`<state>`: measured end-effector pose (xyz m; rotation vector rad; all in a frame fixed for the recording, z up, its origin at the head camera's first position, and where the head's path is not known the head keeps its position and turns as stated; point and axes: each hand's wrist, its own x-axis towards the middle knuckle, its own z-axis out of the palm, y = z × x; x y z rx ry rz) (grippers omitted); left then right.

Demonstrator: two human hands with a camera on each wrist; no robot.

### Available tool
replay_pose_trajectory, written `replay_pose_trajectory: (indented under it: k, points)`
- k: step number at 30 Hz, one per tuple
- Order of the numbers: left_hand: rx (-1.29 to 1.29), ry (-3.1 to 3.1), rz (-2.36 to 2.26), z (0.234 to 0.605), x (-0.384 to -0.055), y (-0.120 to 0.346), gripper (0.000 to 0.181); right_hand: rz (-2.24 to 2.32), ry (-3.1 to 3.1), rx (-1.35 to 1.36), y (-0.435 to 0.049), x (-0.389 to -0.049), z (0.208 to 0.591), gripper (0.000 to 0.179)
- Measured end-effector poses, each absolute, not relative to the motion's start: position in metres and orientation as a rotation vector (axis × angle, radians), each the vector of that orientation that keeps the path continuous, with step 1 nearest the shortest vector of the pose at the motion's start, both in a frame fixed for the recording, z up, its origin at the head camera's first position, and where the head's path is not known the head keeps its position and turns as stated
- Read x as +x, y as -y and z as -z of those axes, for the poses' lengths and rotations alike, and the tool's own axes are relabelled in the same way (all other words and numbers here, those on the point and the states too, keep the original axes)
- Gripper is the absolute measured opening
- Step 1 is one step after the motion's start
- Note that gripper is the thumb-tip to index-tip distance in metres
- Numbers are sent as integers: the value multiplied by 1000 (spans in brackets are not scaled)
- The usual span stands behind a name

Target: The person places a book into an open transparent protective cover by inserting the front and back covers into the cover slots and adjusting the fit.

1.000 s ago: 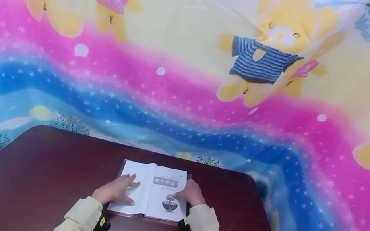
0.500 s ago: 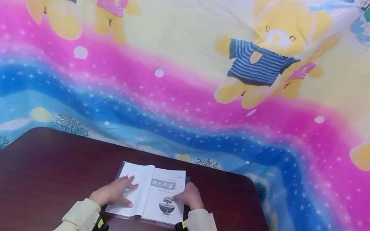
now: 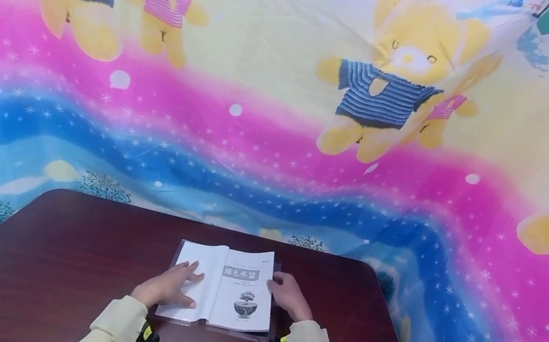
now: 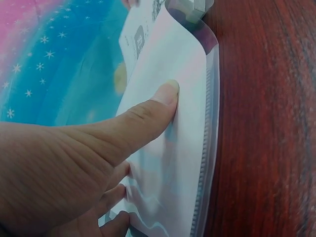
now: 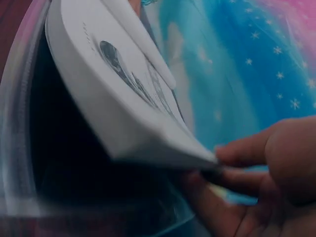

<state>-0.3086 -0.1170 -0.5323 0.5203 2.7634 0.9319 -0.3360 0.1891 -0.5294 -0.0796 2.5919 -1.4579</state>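
An open book (image 3: 244,296) in a clear plastic cover (image 3: 275,316) lies on the table, its right page bearing large printed characters and a tree-in-bowl picture. My left hand (image 3: 168,285) rests on the white left page, fingers spread. In the left wrist view that hand's thumb (image 4: 165,94) presses the page near the cover's ribbed edge. At the book's right edge, my right hand (image 3: 290,295) pinches pages between thumb and fingers. The right wrist view shows the page block (image 5: 133,133) bent up at its edge, over a dark gap above the cover.
The dark reddish-brown table (image 3: 72,270) extends on both sides of the book. Behind it hangs a cloth backdrop (image 3: 238,128) printed with bears and snowflakes. A dark band with a yellow mark (image 3: 147,336) sits at my left wrist.
My right hand has moved from the right page out to its outer edge, where it now takes hold of pages. My left hand has stayed on the left page.
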Motion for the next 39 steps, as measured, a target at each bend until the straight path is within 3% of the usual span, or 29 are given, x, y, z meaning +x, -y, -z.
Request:
replay_pose_trajectory:
  k: [4, 12, 25, 35, 39]
  points:
    - [514, -2753, -946, 533, -309, 117, 69, 1621, -2465, -165, -195, -335, 531, 50]
    - [528, -2750, -990, 538, -310, 118, 68, 1798, -2396, -282, -193, -335, 525, 48]
    - [524, -2763, -972, 540, -309, 119, 69, 1906, -2406, -486, -146, -341, 497, 44]
    - [575, -2842, -955, 541, -311, 121, 67, 1912, -2274, -529, -122, -343, 500, 56]
    - [658, -2847, -997, 541, -315, 124, 57, 1906, -2301, -535, -117, -342, 503, 53]
